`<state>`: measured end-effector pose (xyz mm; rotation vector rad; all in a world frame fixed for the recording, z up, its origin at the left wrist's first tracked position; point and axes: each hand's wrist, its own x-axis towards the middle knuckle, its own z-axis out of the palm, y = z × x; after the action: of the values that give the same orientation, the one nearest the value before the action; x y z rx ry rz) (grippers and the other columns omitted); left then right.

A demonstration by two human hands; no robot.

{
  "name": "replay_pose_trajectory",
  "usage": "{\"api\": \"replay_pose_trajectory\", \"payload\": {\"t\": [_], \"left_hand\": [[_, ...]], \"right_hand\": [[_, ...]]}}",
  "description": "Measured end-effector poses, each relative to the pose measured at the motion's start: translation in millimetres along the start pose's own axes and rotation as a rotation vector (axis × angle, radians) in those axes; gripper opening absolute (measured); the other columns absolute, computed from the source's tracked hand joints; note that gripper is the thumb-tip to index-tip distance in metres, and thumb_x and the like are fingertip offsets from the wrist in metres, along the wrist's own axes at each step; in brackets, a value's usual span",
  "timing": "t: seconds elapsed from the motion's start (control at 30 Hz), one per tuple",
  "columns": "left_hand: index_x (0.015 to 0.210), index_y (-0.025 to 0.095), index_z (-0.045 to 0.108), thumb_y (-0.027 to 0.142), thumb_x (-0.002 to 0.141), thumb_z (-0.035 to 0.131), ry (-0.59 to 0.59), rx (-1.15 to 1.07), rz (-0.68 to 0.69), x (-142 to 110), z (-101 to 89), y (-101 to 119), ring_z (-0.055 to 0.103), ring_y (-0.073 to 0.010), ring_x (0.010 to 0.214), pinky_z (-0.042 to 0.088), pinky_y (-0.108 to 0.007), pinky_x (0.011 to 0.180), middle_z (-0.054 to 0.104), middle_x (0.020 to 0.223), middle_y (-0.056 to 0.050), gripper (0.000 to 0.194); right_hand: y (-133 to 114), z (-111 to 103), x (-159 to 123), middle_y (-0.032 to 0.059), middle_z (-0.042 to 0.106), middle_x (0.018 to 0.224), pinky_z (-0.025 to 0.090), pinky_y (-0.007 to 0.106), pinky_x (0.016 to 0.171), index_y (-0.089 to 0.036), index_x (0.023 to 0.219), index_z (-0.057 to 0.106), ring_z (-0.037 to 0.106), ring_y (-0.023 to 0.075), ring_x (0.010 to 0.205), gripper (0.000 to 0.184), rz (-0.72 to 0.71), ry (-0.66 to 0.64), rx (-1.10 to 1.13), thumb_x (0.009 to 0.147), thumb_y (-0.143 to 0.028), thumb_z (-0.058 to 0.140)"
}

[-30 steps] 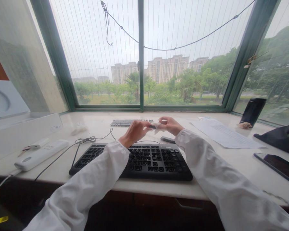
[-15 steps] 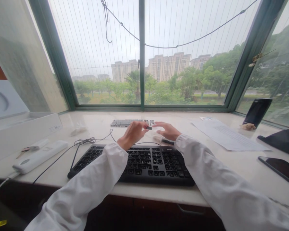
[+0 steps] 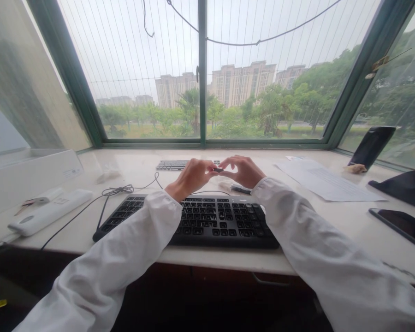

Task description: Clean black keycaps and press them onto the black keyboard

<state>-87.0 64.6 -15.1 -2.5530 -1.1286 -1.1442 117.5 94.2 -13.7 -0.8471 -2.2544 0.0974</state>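
Observation:
My left hand [image 3: 193, 174] is closed, thumb and forefinger pinching a small black keycap [image 3: 218, 169]. From the other side my right hand [image 3: 242, 169] closes its thumb and forefinger on the same keycap. Both hands are raised above the far edge of a black keyboard [image 3: 207, 242], whose keys show as hollow square sockets. The white sleeves cover part of its left side and right end. Behind the hands lie rows of loose keycaps [image 3: 171, 165], partly hidden. Under my right wrist is a small black tool [image 3: 240, 189], its kind unclear.
A cable [image 3: 119, 190] lies looped at left, beside a white power strip [image 3: 51, 212] with keys on it and a white box [image 3: 31, 173]. At right are paper sheets [image 3: 327, 180], a phone lying flat [image 3: 401, 226] and an upright dark device [image 3: 372, 147]. A window stands behind.
My right hand has moved left to meet the keycap; half a second ago its fingers were apart from it. The left hand still pinches it. The view has tilted down slightly.

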Motion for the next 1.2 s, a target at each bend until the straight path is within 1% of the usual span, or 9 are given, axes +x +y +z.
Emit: {"api": "replay_pose_trajectory", "payload": {"t": [0.17,0.27,0.33,0.43,0.6,0.73,0.83,0.97,1.2], "left_hand": [[0.096,0.019,0.077,0.026,0.082,0.071,-0.017,-0.047,0.048,0.3,0.0,1.3,0.070,-0.0178,0.074,0.053,-0.029,0.070,0.076,0.084,-0.006,0.017],[0.099,0.018,0.076,0.032,0.082,0.071,-0.075,-0.052,0.079,-0.3,-0.8,-0.4,0.070,-0.0179,0.073,0.052,-0.028,0.068,0.076,0.084,-0.007,0.022],[0.103,0.016,0.075,0.035,0.083,0.070,-0.118,-0.035,0.089,-0.9,-2.0,-2.4,0.070,-0.0182,0.072,0.052,-0.028,0.068,0.075,0.083,-0.008,0.028],[0.102,0.015,0.075,0.034,0.085,0.067,-0.178,0.027,0.111,-0.9,-4.5,-4.0,0.069,-0.0182,0.069,0.051,-0.028,0.066,0.075,0.080,-0.008,0.026],[0.088,0.017,0.077,0.027,0.090,0.059,-0.205,0.143,0.131,-0.4,-8.3,-3.7,0.067,-0.0175,0.064,0.047,-0.026,0.061,0.074,0.074,-0.006,0.021],[0.082,0.017,0.077,0.028,0.088,0.061,-0.268,0.164,0.055,-2.1,-5.8,-11.2,0.063,-0.0154,0.056,0.044,-0.024,0.054,0.073,0.068,-0.006,0.021],[0.077,0.018,0.077,0.029,0.086,0.063,-0.279,0.173,0.014,-3.1,-3.7,-16.5,0.061,-0.0137,0.052,0.041,-0.023,0.051,0.072,0.066,-0.005,0.020],[0.077,0.018,0.077,0.029,0.086,0.062,-0.265,0.132,0.004,-3.0,-4.5,-15.4,0.061,-0.0138,0.052,0.041,-0.023,0.051,0.070,0.063,-0.005,0.021],[0.073,0.019,0.076,0.028,0.086,0.061,-0.238,0.096,0.066,-1.7,-1.0,-19.1,0.058,-0.0121,0.049,0.041,-0.023,0.053,0.067,0.058,-0.002,0.021]], "right_hand": [[-3.7,-7.9,-3.7,0.0022,0.071,0.083,0.042,0.031,0.074,-0.025,0.088,0.075,0.054,0.0170,0.071,0.020,0.004,-0.020,0.113,0.076,-0.041,0.072],[-1.8,-12.7,-9.1,0.0017,0.072,0.081,0.041,0.031,0.070,-0.025,0.090,0.076,0.053,0.0163,0.070,0.022,0.020,-0.049,0.109,0.075,-0.041,0.072],[-2.9,-16.6,-16.5,0.0017,0.072,0.079,0.040,0.030,0.067,-0.025,0.090,0.077,0.053,0.0159,0.069,0.024,0.057,-0.028,0.093,0.076,-0.042,0.071],[-11.7,-23.9,-35.1,0.0020,0.071,0.075,0.039,0.029,0.063,-0.022,0.091,0.078,0.051,0.0148,0.065,0.027,0.151,-0.015,0.098,0.077,-0.044,0.068],[-32.1,-37.4,-78.2,0.0026,0.067,0.070,0.036,0.028,0.056,-0.021,0.091,0.078,0.043,0.0127,0.059,0.034,0.279,-0.066,0.115,0.075,-0.051,0.068],[-42.3,-43.6,-107.2,0.0037,0.067,0.072,0.035,0.028,0.055,-0.021,0.095,0.077,0.041,0.0128,0.058,0.039,0.335,-0.075,0.100,0.077,-0.054,0.067],[-52.2,-44.1,-120.4,0.0047,0.069,0.079,0.035,0.028,0.054,-0.023,0.102,0.076,0.039,0.0126,0.059,0.041,0.337,-0.101,0.132,0.077,-0.055,0.068],[-65.1,-38.3,-128.6,0.0050,0.069,0.076,0.037,0.028,0.056,-0.023,0.094,0.078,0.043,0.0138,0.061,0.036,0.298,-0.123,0.185,0.075,-0.052,0.071],[-66.0,-29.0,-132.2,0.0053,0.067,0.076,0.041,0.029,0.059,-0.023,0.090,0.079,0.046,0.0144,0.063,0.031,0.287,-0.222,0.180,0.076,-0.049,0.070]]}}
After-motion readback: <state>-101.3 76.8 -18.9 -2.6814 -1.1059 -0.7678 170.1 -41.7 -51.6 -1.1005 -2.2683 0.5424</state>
